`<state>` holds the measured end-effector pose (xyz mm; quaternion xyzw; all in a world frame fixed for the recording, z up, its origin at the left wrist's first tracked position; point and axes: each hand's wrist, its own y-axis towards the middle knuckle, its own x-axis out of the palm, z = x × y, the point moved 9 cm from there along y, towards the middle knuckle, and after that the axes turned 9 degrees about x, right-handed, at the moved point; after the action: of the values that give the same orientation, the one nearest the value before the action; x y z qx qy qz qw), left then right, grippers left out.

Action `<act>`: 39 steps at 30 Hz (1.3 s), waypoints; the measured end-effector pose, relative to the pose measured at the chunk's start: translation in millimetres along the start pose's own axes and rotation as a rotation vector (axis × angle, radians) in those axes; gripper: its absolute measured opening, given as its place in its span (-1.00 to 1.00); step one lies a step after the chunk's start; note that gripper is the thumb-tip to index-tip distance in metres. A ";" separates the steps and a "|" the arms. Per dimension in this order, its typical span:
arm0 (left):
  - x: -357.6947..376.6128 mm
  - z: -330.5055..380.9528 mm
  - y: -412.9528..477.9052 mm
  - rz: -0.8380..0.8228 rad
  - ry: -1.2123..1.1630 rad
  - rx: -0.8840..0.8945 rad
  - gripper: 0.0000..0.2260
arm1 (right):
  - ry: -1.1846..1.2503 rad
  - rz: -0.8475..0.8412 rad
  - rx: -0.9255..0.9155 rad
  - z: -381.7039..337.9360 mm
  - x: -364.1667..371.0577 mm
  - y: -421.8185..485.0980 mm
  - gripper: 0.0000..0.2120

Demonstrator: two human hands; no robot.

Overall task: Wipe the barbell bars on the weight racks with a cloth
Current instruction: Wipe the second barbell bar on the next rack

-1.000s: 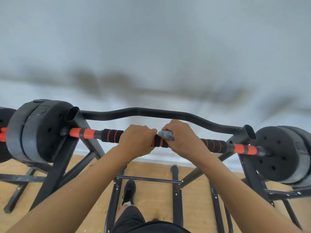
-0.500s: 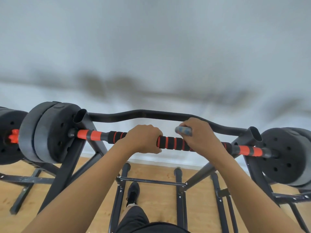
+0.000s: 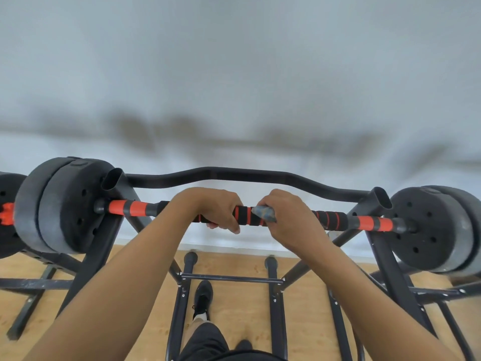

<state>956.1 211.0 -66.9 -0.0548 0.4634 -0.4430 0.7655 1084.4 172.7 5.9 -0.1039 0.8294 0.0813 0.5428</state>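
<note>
A barbell bar (image 3: 247, 217) with black foam grip and orange bands lies across a black rack (image 3: 385, 246), with dark weight plates at the left (image 3: 62, 204) and right (image 3: 426, 227) ends. My left hand (image 3: 213, 207) is wrapped around the bar left of centre. My right hand (image 3: 289, 217) presses a small blue-grey cloth (image 3: 264, 213) against the bar just right of it. Only a corner of the cloth shows past my fingers.
A curved black crossbar (image 3: 234, 175) of the rack runs behind the bar, close to a pale wall. Rack legs and a low crossbrace (image 3: 231, 278) stand on the wooden floor around my black shoe (image 3: 203, 295). Another plate (image 3: 7, 214) sits at far left.
My right hand with the cloth slid right along the bar, then came back left, close to my left hand. The left hand kept its grip in place.
</note>
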 end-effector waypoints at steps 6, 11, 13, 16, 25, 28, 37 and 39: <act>-5.4 27.6 -18.1 0.459 0.751 -0.083 -0.59 | 0.047 -0.001 0.047 -1.1 1.5 25.7 -0.89; 0.5 24.0 -25.1 0.619 0.751 -0.136 -0.80 | 0.023 0.014 0.012 -2.4 7.4 12.3 -0.91; -3.1 21.7 -17.8 0.558 0.704 -0.151 -0.84 | 0.026 0.014 -0.007 -1.0 5.6 8.4 -0.87; -5.0 12.7 -6.5 0.408 0.554 -0.160 -0.87 | 0.014 -0.019 -0.039 -2.5 5.7 5.9 -0.81; -3.5 12.7 -3.3 0.123 0.120 -0.042 -0.75 | 0.072 0.016 -0.093 -0.4 -5.8 -10.2 -0.86; -13.0 27.2 -20.5 0.449 0.549 -0.007 -0.62 | 0.050 0.056 -0.043 5.4 -13.0 7.4 -0.81; -2.8 34.4 -19.8 0.688 0.745 -0.193 -0.79 | 0.012 -0.012 -0.034 -2.8 1.1 -4.7 -0.89; -6.6 28.5 -14.1 0.611 0.692 -0.195 -0.78 | 0.034 0.001 -0.051 -2.8 0.2 -8.7 -0.87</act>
<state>967.7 198.0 -39.4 0.1632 0.7257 -0.1443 0.6526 1084.1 163.6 6.6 -0.1189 0.8363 0.1009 0.5256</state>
